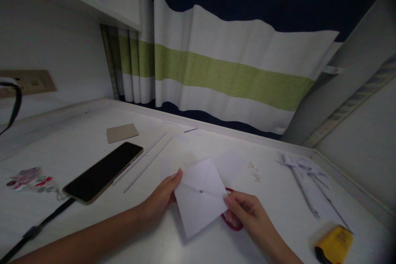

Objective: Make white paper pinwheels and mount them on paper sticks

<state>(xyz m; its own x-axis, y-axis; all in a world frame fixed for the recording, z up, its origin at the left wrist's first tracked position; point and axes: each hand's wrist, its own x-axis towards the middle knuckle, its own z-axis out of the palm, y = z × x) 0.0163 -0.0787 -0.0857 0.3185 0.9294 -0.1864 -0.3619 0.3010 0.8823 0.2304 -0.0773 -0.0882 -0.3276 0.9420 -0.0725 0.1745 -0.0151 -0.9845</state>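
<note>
A folded white paper square point(200, 196) with crease lines meeting at its middle is held just above the white desk point(77, 152). My left hand point(161, 200) pinches its left edge, thumb on top. My right hand point(247, 212) pinches its right corner, fingers curled. A red ring-shaped handle point(230, 220), perhaps of scissors, pokes out under the paper beside my right hand. Another white paper sheet point(229, 163) lies flat just behind.
A black phone point(103, 171) with a cable lies at left, near a brown card point(121, 132) and thin paper strips point(145, 161). Sticker sheet point(29, 179) at far left. Folded paper pieces point(306, 181) and a yellow object point(335, 243) at right. Striped curtain point(229, 74) behind.
</note>
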